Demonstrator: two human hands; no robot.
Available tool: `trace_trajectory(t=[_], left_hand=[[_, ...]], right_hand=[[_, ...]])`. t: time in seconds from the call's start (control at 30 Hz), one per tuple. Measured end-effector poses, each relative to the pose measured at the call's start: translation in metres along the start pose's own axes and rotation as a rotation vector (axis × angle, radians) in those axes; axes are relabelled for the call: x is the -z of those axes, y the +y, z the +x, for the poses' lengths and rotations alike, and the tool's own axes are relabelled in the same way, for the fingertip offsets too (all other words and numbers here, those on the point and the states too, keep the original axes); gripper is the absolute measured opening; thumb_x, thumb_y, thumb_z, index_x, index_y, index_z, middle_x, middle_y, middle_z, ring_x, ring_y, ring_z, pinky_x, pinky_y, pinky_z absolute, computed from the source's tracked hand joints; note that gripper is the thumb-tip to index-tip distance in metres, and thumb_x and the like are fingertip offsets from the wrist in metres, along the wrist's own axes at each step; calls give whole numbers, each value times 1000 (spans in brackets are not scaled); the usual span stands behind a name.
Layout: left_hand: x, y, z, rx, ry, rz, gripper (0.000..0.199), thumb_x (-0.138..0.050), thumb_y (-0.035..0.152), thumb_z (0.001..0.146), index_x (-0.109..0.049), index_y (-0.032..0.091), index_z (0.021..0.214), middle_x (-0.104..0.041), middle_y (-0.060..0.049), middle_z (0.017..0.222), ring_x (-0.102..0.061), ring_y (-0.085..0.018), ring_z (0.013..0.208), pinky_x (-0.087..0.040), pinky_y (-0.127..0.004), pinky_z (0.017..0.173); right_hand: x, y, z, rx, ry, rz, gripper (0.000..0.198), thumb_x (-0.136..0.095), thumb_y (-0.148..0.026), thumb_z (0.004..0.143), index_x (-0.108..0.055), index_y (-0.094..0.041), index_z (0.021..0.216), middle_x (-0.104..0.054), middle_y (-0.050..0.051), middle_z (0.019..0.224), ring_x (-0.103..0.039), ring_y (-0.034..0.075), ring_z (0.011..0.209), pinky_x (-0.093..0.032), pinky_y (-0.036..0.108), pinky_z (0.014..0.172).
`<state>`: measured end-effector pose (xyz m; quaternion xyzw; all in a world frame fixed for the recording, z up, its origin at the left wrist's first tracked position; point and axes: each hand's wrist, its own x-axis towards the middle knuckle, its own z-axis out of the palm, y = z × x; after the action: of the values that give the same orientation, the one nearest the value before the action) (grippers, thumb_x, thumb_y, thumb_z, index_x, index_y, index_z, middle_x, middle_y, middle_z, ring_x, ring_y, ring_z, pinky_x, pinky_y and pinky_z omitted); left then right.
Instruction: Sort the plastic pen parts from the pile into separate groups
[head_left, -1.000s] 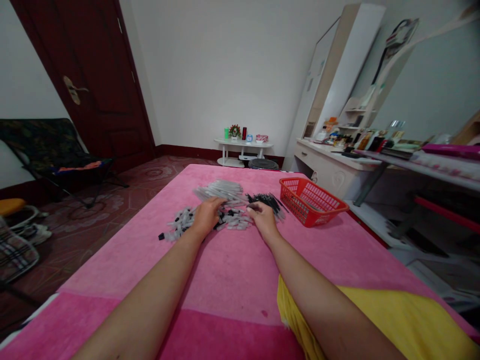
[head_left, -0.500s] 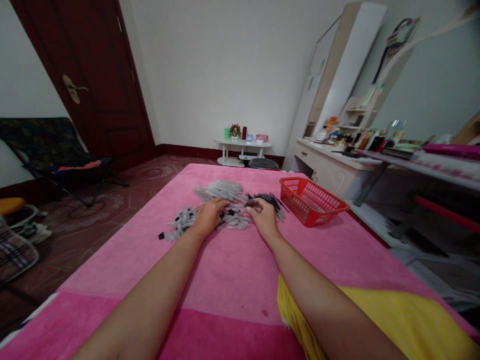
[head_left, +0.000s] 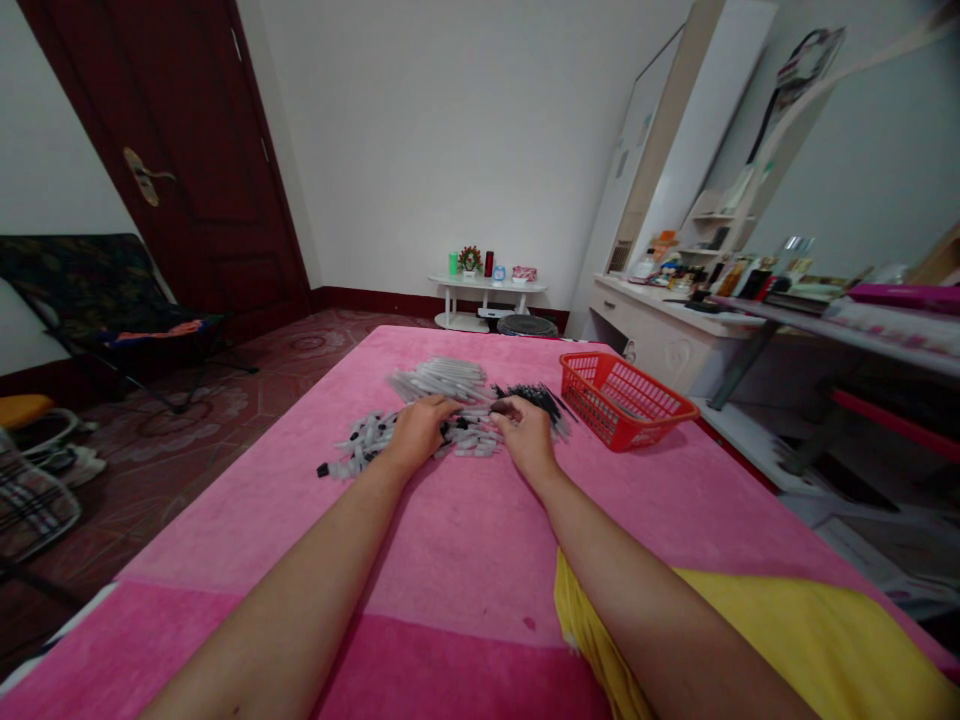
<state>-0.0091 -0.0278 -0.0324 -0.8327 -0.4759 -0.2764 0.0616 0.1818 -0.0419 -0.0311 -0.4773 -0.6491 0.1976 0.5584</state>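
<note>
My left hand (head_left: 421, 432) is closed at the fingertips on what looks like a clear pen barrel (head_left: 474, 410), which points toward my right hand. My right hand (head_left: 526, 432) is pinched near its far end; whatever sits in those fingers is too small to make out. Behind my hands lies a stack of pale pen barrels (head_left: 442, 378). Thin black-tipped refills (head_left: 541, 396) are heaped just beyond my right hand. Clear and black pen caps (head_left: 365, 440) are spread around my left hand, partly hidden by it, and more small clear pieces (head_left: 474, 442) lie between the hands.
A red plastic basket (head_left: 622, 410) stands right of the refills on the pink cloth (head_left: 450, 560) covering the table. Yellow fabric (head_left: 795, 640) lies under my right forearm. A dressing table (head_left: 660, 325) is at the right, and a folding chair (head_left: 97, 300) at the left.
Both hands stay almost in place, with only a very slight shift of the fingers. The piles and basket look unchanged.
</note>
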Motion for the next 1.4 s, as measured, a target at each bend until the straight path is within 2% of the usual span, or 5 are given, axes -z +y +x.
trace_trajectory(t=[0.27,0.47,0.6,0.77,1.4], left_hand=[[3,7,1,8,-1,-9,51,-46,1,73,-65,27,111,-68,-3,102,-63,-20,91,-47,-24,71],[2,3,0,6,-10,12,52,-48,0,70,-64,27,112,-68,-3,100,-62,-20,91,-46,-24,70],[2,2,0,-1,-10,8,51,-48,1,71,-65,27,111,-68,-3,99,-63,-20,90,-47,-24,70],[3,2,0,2,3,-14,51,-48,1,71,-65,27,112,-68,-4,99,-62,-20,90,-47,-24,72],[2,2,0,2,-12,-24,53,-47,0,69,-66,26,112,-68,-5,98,-62,-20,91,-47,-24,73]], right_hand=[[5,-1,-2,-66,-62,-246,46,-40,-46,87,-59,-17,56,-59,3,52,-54,15,53,-38,25,56],[4,4,-1,5,-35,-222,19,-56,-35,77,-63,-17,79,-67,2,74,-59,16,67,-40,23,62],[7,1,-3,-66,-102,-317,35,-45,-42,85,-61,-18,66,-62,2,58,-56,16,57,-36,24,55],[7,-5,-3,-17,-101,-331,21,-54,-37,80,-64,-19,78,-66,2,69,-57,16,61,-35,23,56],[7,-8,-5,-41,-113,-427,30,-46,-40,85,-65,-20,73,-65,3,65,-57,16,60,-32,23,54]])
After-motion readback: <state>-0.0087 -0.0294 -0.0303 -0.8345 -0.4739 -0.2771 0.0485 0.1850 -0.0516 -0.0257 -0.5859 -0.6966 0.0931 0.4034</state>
